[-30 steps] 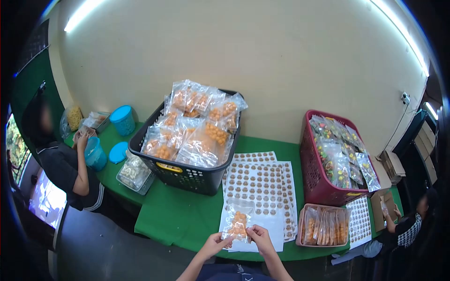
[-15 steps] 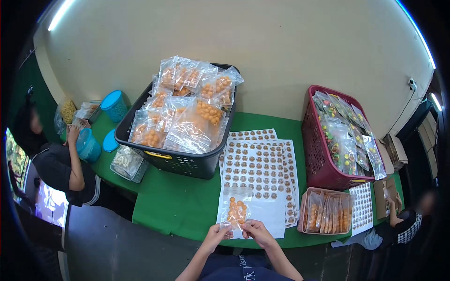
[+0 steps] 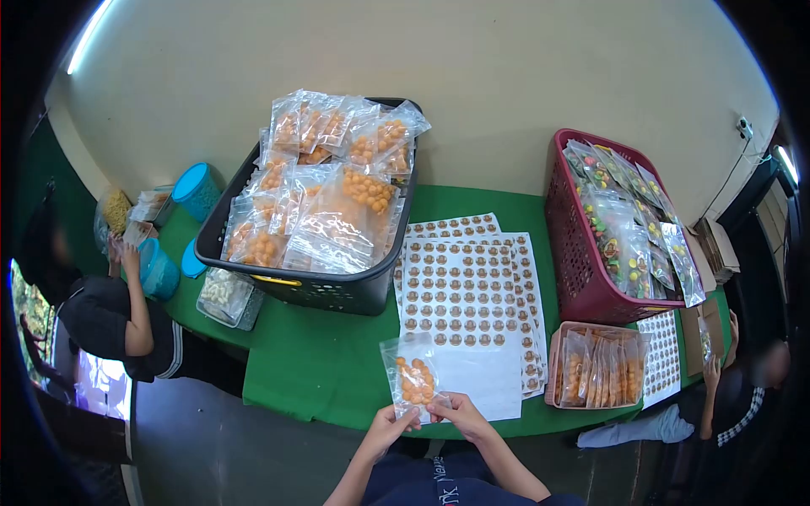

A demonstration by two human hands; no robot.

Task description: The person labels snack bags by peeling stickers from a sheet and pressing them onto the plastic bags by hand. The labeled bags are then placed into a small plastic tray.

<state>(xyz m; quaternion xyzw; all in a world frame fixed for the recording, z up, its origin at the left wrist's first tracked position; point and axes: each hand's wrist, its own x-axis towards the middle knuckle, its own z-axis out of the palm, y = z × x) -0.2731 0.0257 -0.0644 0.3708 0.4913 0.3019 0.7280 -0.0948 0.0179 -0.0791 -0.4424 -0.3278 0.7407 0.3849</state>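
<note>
Between my two hands is a clear plastic bag of orange ball-shaped snacks [image 3: 415, 379], tilted a little to the left. My left hand [image 3: 395, 428] pinches its lower edge. At the lower right corner my right hand [image 3: 460, 413] grips the same bag with thumb and fingers. Behind it lie sheets of round stickers [image 3: 460, 291], the front one with its lower rows peeled off. A black basket [image 3: 337, 291] heaped with similar bags stands beyond, to the left.
To the right, a maroon basket [image 3: 578, 244] holds bags of colourful sweets, and a pink tray [image 3: 595, 329] holds filled snack bags. Blue tubs [image 3: 159, 274] and a clear container [image 3: 228, 295] stand left on the green table [image 3: 321, 363]. People work at both sides.
The bag in my hands has tilted and shifted slightly left. My view has moved a little. The person at the right has raised their hands higher around a packet.
</note>
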